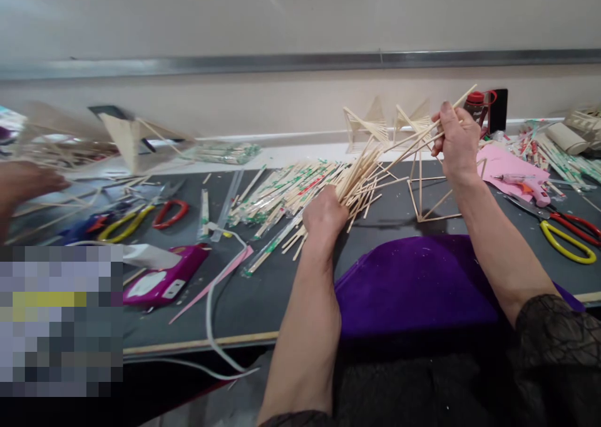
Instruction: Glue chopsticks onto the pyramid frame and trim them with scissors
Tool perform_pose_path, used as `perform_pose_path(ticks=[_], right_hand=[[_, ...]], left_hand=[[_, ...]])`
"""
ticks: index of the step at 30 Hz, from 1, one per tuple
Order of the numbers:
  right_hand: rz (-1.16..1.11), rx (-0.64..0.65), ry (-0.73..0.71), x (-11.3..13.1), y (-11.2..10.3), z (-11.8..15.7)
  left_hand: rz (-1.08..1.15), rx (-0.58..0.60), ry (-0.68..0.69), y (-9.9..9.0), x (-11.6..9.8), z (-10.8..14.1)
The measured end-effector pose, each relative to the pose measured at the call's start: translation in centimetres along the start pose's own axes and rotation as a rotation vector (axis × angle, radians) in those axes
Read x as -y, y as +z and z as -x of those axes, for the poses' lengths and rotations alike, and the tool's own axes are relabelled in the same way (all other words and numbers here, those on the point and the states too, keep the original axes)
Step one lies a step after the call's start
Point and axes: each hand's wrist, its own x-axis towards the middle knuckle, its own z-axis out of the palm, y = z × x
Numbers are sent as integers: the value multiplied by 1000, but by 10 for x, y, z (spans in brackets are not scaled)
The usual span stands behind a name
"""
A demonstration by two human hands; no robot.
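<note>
A dark tabletop (282, 295) against a pale wall (211, 14), two hands above it with thin wooden sticks (359, 180).
The left hand (326, 213) is closed in a fist around the bundle; the right hand (457, 142) pinches a few sticks between thumb and fingers, their far ends crossing the bundle. Just beyond the left grip, more sticks lie in clear wrappers (277, 195); a stick frame (419, 216) stands below the right hand, a red-capped bottle (475, 106) behind it. Purple cloth (413, 283) covers the front edge between the forearms. Left of it, bare tabletop runs to a pale edge strip (253, 339), crossed by a white cord (209, 314). Farther right, a pink glue gun (528, 186) lies near yellow-and-red-handled scissors (563, 240).
</note>
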Motion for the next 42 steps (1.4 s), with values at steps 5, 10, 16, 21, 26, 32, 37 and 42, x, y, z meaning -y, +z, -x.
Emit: perform_pose_path(ticks=[5, 10, 16, 21, 26, 32, 37, 42], right_hand=[[2, 65, 67, 7, -3, 1], [54, 244, 221, 19, 13, 21], [179, 443, 320, -2, 46, 56], [136, 429, 326, -22, 53, 68], [65, 358, 287, -19, 53, 66], [19, 382, 247, 4, 46, 53], [14, 486, 312, 7, 42, 50], [29, 586, 354, 7, 47, 57]], left_hand=[[-18, 79, -118, 4, 4, -9], [-35, 120, -166, 5, 8, -13], [-41, 131, -127, 0, 7, -8], [-47, 127, -6, -6, 10, -3], [12, 192, 53, -9, 14, -1], [376, -177, 59, -2, 10, -2], [1060, 65, 224, -1, -10, 11], [1274, 403, 291, -2, -25, 24]])
